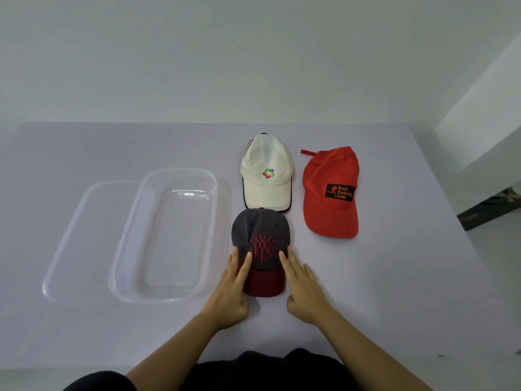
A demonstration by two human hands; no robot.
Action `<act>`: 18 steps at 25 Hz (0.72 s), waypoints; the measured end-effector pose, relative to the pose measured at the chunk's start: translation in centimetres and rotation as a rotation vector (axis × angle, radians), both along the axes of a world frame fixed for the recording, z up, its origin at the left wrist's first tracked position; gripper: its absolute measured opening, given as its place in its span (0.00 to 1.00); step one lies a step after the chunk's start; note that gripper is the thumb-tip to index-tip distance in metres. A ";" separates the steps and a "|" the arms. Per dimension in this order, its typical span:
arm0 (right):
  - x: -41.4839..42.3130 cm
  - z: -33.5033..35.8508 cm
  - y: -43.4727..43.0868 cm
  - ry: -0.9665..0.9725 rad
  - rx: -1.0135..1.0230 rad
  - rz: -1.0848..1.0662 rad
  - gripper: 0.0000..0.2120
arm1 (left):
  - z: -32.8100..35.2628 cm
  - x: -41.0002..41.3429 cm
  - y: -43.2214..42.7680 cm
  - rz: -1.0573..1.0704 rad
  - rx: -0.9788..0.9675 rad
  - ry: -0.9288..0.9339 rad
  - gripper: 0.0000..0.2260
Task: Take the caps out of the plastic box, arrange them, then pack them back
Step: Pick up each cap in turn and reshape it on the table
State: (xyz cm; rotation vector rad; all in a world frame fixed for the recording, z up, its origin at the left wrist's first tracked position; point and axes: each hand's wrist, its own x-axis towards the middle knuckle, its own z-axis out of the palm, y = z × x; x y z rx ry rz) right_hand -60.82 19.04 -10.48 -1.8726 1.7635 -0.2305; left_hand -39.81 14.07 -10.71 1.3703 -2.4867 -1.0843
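- The dark grey cap (260, 235) with a red stitched design and a dark red brim lies on the bench (394, 277), nearest the person, with its brim pointing towards them.
- The left hand (231, 289) rests on the left side of this cap. Its grip is apart, with straight fingers lying across the brim edge and up onto the crown.
- The right hand (303, 289) touches the right side of the same cap. Its grip is also apart, with the fingers straight and holding nothing.
- The white cap (266, 170) with a small coloured logo lies just behind the dark one. Its brim meets the back of the dark cap's crown.
- The red cap (331, 193) with a black patch lies to the right of the white cap, apart from it, with its brim towards the person.
- The clear plastic box (169, 172) stands upright to the left of the caps, with nothing inside.
- A clear lid (73, 235) lies flat and shows from under the box on its left.
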 end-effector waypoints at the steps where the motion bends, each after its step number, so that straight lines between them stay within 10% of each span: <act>1: -0.5 0.4 -0.2 -0.070 -0.023 -0.077 0.45 | 0.8 -0.2 -0.2 0.066 -0.014 0.072 0.44; 5: -2.0 2.1 -4.3 -0.373 -0.101 -0.545 0.21 | 4.8 -2.2 -4.7 0.513 -0.114 0.214 0.22; 8: -2.0 3.8 -7.9 -0.616 0.123 -0.705 0.19 | 6.3 -3.4 -8.7 0.816 0.217 0.226 0.20; 12: -1.2 3.5 -9.5 -0.779 0.435 -0.739 0.19 | 6.3 -4.6 -9.6 0.743 0.699 0.296 0.15; 18: -2.6 3.2 -9.2 -0.938 0.475 -0.797 0.06 | 5.3 -3.7 -9.9 0.778 0.678 0.274 0.11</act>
